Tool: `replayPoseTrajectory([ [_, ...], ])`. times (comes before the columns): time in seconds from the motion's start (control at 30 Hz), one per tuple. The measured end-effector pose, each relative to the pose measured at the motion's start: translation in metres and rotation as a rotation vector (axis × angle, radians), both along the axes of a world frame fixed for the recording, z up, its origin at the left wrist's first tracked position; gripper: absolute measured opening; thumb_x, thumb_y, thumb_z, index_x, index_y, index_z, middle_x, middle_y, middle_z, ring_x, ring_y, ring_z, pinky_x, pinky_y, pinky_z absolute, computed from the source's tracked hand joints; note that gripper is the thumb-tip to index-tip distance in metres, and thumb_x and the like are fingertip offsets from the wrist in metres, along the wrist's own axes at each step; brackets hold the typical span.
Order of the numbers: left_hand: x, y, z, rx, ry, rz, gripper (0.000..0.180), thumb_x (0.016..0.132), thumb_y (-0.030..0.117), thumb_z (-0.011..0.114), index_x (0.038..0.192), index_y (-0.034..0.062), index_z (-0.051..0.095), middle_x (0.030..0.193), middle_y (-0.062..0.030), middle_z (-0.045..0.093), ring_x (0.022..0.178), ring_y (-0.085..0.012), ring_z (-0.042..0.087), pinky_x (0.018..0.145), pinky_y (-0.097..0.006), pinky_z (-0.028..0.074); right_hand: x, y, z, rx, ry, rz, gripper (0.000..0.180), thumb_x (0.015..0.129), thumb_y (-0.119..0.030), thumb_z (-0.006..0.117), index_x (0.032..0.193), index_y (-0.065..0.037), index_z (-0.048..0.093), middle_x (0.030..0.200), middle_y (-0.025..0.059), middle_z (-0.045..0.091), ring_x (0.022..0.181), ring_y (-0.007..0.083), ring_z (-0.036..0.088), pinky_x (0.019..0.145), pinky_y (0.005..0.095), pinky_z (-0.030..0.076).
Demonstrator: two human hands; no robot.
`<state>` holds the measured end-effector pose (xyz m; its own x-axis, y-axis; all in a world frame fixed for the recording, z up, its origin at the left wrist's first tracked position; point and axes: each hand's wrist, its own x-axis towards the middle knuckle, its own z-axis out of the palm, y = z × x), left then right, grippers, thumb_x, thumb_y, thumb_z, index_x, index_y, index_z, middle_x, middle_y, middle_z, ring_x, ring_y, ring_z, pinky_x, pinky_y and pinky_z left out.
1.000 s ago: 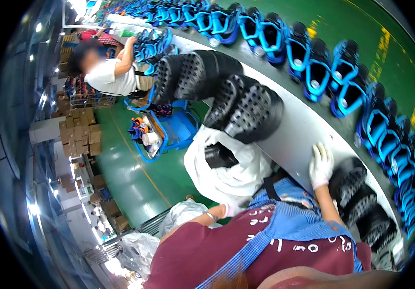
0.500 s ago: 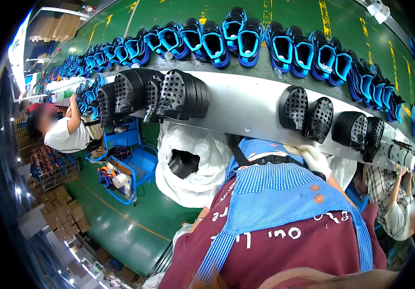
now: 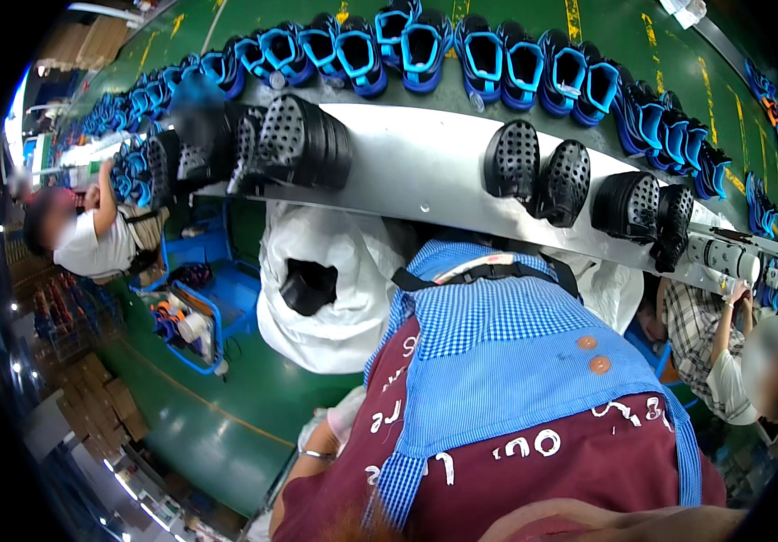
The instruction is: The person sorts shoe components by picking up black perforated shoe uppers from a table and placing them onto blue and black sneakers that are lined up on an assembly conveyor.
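Note:
My left hand [image 3: 346,415], in a whitish glove with a bracelet at the wrist, is low beside my left hip, next to something pale. My clothes hide part of it, so its fingers do not show. My right hand is out of sight. In front of me, black perforated shoe-shaped plastic forms [image 3: 511,161] stand on a long grey-white bench [image 3: 416,167]. A larger nested stack of these forms [image 3: 303,144] stands to the left. Below the bench, a white sack [image 3: 299,348] holds a black plastic piece [image 3: 309,287].
Black-and-blue shoes [image 3: 425,50] line the bench's far side. A blue cart [image 3: 226,298] stands on the green floor at left. One co-worker [image 3: 95,239] works at left, another [image 3: 723,352] at right beside a white cylinder [image 3: 723,257]. Brown cartons [image 3: 100,393] are stacked farther left.
My right hand, earlier at my waist by the bench, has gone out of view. My left hand now shows low at my left side. The whole view has shifted slightly.

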<state>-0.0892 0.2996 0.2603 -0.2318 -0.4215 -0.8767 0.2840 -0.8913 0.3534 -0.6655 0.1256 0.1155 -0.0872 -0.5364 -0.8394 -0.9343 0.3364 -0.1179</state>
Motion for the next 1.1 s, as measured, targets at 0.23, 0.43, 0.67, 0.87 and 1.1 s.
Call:
replayPoseTrajectory([
  [0.23,-0.018,0.033,0.018,0.083,0.019,0.138,0.044,0.09,0.017,0.062,0.129,0.0003,0.05,0.118,-0.0094,0.061,0.106,-0.0165,0.058,0.092,-0.031,0.047,-0.014,-0.003,0.011,0.058,-0.003,0.033,0.034,0.085,-0.031,0.06,0.097,0.0,0.063,0.078,0.0101,0.063,0.07,0.0223,0.059,0.063,0.0321,0.045],
  [0.43,-0.032,0.05,0.014,0.162,0.037,0.245,0.045,0.09,0.018,0.062,0.129,0.0001,0.05,0.118,-0.0085,0.061,0.106,-0.0155,0.057,0.091,-0.03,0.047,-0.026,0.01,0.032,0.166,0.005,0.031,0.038,0.083,-0.034,0.062,0.095,0.002,0.063,0.075,0.0083,0.062,0.067,0.019,0.058,0.06,0.03,0.044],
  [0.67,-0.015,0.029,0.029,0.151,0.055,0.207,0.041,0.089,0.013,0.062,0.126,-0.0002,0.051,0.113,-0.0083,0.063,0.099,-0.0133,0.059,0.084,-0.027,0.049,-0.019,0.009,0.101,0.344,-0.042,-0.007,0.042,0.081,-0.037,0.064,0.094,0.003,0.063,0.073,0.0063,0.062,0.063,0.0152,0.056,0.057,0.0276,0.042],
  [0.87,0.019,-0.013,0.053,0.083,0.034,0.143,0.038,0.088,0.008,0.062,0.124,-0.0004,0.052,0.108,-0.0084,0.064,0.092,-0.0113,0.061,0.078,-0.025,0.05,0.046,-0.039,0.198,0.483,-0.272,-0.15,0.046,0.079,-0.04,0.065,0.093,0.004,0.062,0.071,0.0045,0.061,0.06,0.0119,0.054,0.054,0.0255,0.041],
  [1.1,0.083,-0.084,0.047,0.027,-0.536,0.065,0.024,0.084,-0.001,0.057,0.107,0.0012,0.053,0.084,-0.0055,0.063,0.063,-0.0075,0.057,0.053,-0.02,0.045,0.256,-0.136,0.227,0.331,-0.964,-0.455,0.031,0.086,-0.027,0.055,0.089,0.003,0.06,0.054,-0.0028,0.044,0.044,0.0048,0.038,0.041,0.0222,0.026],
])
